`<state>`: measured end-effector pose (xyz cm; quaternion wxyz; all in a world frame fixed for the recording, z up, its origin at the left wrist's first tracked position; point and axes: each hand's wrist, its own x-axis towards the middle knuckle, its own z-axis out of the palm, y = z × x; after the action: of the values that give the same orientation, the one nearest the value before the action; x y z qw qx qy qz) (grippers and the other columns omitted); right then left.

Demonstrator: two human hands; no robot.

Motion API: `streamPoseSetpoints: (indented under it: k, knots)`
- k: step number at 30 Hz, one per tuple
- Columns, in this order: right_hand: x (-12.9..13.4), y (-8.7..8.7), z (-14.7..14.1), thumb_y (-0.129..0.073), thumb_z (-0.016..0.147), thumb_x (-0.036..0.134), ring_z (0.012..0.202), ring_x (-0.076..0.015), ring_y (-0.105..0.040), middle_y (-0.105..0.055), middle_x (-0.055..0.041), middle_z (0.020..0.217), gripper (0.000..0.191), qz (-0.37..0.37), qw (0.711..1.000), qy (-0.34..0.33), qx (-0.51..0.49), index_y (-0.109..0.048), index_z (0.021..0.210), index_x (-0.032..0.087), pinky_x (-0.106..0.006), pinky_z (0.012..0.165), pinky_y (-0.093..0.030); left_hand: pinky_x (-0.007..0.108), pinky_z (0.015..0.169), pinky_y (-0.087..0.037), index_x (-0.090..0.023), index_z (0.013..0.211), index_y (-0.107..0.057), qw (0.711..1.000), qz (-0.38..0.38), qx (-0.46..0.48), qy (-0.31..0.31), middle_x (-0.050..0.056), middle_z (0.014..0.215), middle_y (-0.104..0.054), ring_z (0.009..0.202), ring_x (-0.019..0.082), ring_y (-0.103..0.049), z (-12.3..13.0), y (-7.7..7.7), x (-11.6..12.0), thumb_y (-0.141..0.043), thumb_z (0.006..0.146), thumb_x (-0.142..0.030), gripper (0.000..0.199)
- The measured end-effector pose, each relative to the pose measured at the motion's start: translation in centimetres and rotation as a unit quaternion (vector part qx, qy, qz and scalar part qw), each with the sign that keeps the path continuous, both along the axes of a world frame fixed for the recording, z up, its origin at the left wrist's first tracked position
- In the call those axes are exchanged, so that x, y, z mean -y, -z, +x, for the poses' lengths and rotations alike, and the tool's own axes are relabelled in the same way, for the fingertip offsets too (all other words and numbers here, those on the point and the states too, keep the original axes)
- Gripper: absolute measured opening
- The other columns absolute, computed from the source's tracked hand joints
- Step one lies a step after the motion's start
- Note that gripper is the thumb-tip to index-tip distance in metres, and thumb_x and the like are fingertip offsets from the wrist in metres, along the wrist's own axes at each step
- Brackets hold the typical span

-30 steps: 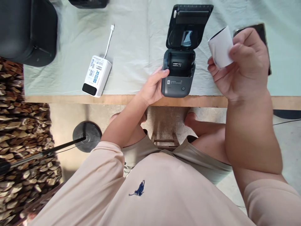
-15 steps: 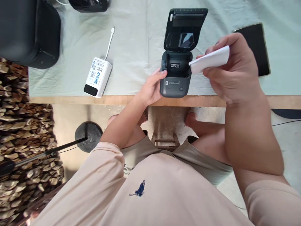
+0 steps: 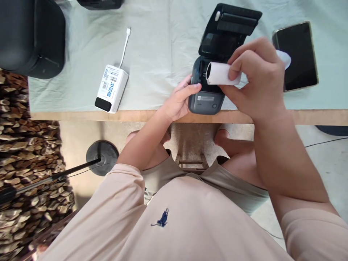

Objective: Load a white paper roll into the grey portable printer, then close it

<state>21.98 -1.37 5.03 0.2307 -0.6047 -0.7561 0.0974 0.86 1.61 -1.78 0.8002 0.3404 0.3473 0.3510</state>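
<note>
A small dark grey printer [image 3: 208, 103] lies near the table's front edge, its black lid [image 3: 228, 32] raised away from me. My left hand [image 3: 182, 97] grips its left side, thumb on the rim of the compartment. My right hand [image 3: 255, 72] pinches a white paper roll [image 3: 219, 73] between thumb and fingers. The roll is over the right part of the compartment, its hollow end facing left, and hides part of the inside. A loose white paper end [image 3: 284, 59] sticks out to the right behind my right hand.
A white power bank [image 3: 111, 88] with a short cable lies left on the cloth-covered table [image 3: 152, 47]. A dark phone [image 3: 297, 58] is at the right. A black case [image 3: 32, 40] stands at the far left, another black object [image 3: 100, 3] at the top edge.
My right hand has moved left and turned the paper roll, so its hollow end now shows over the compartment. The printer has shifted slightly right and tilted in my left hand.
</note>
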Motion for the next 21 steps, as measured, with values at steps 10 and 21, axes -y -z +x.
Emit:
streamPoseSetpoints:
  k: [10,21]
  knots:
    - [-0.3,0.4,-1.0,-0.070,0.103,0.031,0.121,-0.0400,-0.069,-0.081,-0.0074,0.119,0.010,-0.011,0.995,0.023,0.097,-0.066,0.094,0.030,-0.061,0.099,-0.056,0.046,0.119,-0.069,-0.023,0.115,-0.070,0.999,-0.040,-0.003,-0.018,-0.002,0.098,-0.078,0.132,0.030,-0.083,0.7,-1.5,0.5,-0.075,0.102,-0.024,0.014]
    - [-0.8,2.9,-0.4,-0.072,0.101,0.037,0.110,-0.0357,-0.075,-0.083,-0.0037,0.088,0.011,0.101,0.995,0.005,0.013,-0.079,0.094,0.033,-0.059,0.101,-0.054,0.053,0.127,-0.063,-0.022,0.106,-0.074,0.997,-0.072,0.038,-0.014,0.002,0.096,-0.081,0.131,0.031,-0.081,0.2,-1.3,0.1,-0.069,0.107,-0.025,0.006]
